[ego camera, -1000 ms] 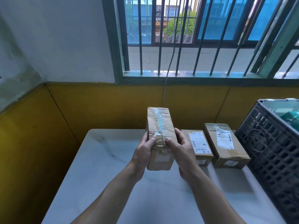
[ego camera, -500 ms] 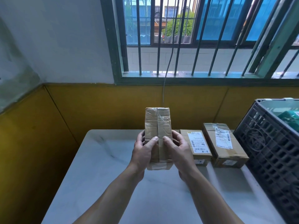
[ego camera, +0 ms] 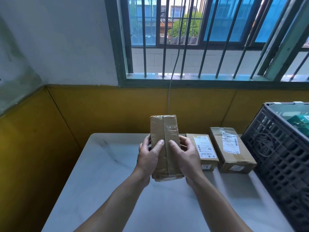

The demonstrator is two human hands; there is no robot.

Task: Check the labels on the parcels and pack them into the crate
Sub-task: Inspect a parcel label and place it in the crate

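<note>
I hold a brown taped cardboard parcel (ego camera: 164, 131) upright above the white marble table (ego camera: 100, 173). My left hand (ego camera: 148, 158) grips its left side and my right hand (ego camera: 184, 156) grips its right side, both thumbs pressed on the face turned to me. That face shows only a tape seam and no label. Two more parcels lie flat at the back right of the table: one with a white label (ego camera: 203, 147) and a larger one with a white label (ego camera: 231, 145). A dark plastic crate (ego camera: 280, 153) stands at the right edge.
Inside the crate something green (ego camera: 299, 121) shows near the top. A yellow wall panel (ego camera: 100, 111) runs behind the table under a barred window (ego camera: 200, 39). A thin cable (ego camera: 170, 91) hangs down from the window to the table's back edge.
The parcel has been turned in my hands, so a plain seamed face now points at me. My fingers shifted round its sides as it turned.
</note>
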